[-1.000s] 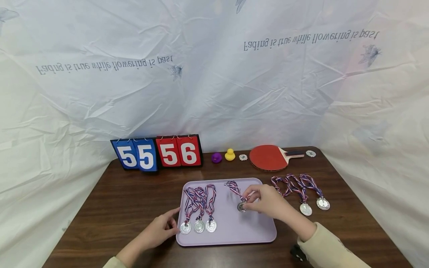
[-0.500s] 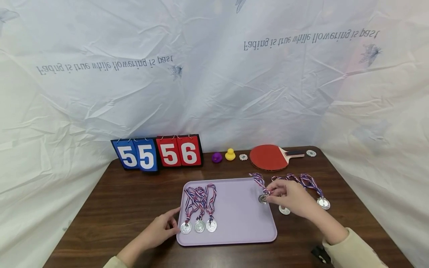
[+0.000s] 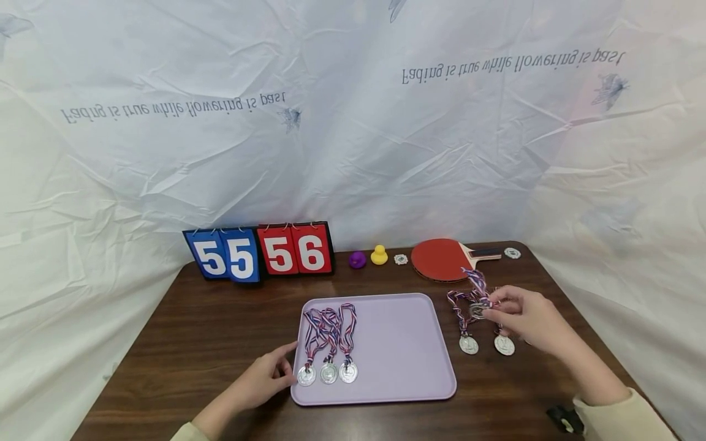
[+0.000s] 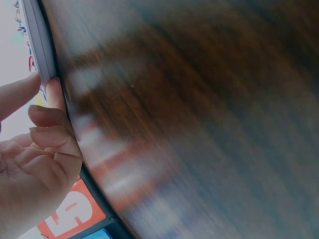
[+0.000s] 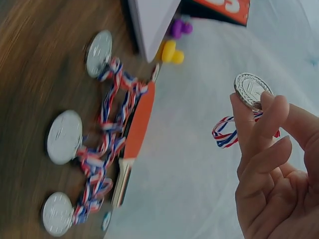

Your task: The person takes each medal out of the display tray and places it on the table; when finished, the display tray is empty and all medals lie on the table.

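Observation:
My right hand pinches a silver medal between thumb and fingers, raised above the table on the right. Its red, white and blue ribbon sticks up past the fingers. Below it, three more medals with striped ribbons lie on the wood; in the right wrist view one medal is in the middle of that row. My left hand touches the left rim of a pale purple tray with index finger and thumb, the other fingers loosely bent. Three silver medals lie side by side at the tray's left.
Along the back edge stand a flip scoreboard, a purple duck and a yellow duck. A red table tennis paddle lies behind the right-hand medals, between two white chips. A white cloth hangs behind.
My right hand has carried the medal from over the tray rightward, past its right rim, to above the medals on the table. My left hand stays at the tray's left rim.

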Demonstrator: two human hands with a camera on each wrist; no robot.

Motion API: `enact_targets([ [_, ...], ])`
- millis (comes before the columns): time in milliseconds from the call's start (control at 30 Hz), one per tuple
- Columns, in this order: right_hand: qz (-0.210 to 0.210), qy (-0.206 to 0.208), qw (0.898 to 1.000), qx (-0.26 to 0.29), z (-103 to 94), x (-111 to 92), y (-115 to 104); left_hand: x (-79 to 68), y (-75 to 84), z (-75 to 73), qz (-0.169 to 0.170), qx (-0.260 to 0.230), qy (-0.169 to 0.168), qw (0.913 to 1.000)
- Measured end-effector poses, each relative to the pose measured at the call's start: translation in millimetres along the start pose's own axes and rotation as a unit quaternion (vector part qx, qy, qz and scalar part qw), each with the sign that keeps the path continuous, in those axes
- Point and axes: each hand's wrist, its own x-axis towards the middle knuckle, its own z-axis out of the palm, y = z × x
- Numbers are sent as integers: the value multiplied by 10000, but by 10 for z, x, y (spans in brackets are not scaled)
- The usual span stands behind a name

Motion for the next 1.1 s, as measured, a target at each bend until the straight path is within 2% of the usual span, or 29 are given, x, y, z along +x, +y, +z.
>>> enact_targets([
  [167,73,109,9999,-89,-148,-50,125,1,5,-6,8,11,3,10000],
  [400,151,153,9987,464,-250,-50,421,2,6,-13,47,-16,17,10000],
  [667,-51,440,9990,51,-431,-46,698,-6,-14,0,72,20,34,10000],
  [833,-112,170,9996,-203,-565,-32,847,-7,-12,-1,6,31,15,10000],
  [1100,348,-249,9980,-476,-687,1,1096,-4,9,-9,39,-56,23,10000],
])
